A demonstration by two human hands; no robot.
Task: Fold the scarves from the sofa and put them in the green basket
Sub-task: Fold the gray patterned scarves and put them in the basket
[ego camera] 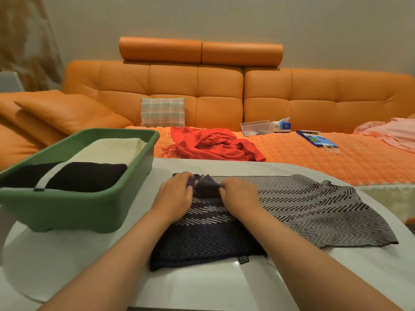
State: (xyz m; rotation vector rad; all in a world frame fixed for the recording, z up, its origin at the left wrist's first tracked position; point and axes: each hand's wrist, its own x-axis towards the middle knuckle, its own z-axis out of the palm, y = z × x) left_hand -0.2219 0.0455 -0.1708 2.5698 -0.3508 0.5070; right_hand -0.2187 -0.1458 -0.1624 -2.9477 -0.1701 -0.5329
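The left hand (174, 195) and right hand (240, 197) each pinch the bunched far edge of the grey-and-navy zigzag fabric scarf (314, 209), likely to straighten it for folding.

The white table (202, 286) in front of me bears two things. A green basket (67, 209) stands at the tabletop's far left. Just beside it, a grey-and-navy zigzag scarf (314, 209) lies spread from the middle towards the right edge. Beyond the far edge, the orange sofa (336, 164) carries on its seat a crumpled red scarf (215, 144), a checked cushion (163, 112), a clear plastic box (255, 127), a tissue box (282, 125), a blue paper bag (316, 139) and, at the right end, pink cloth (390, 135).
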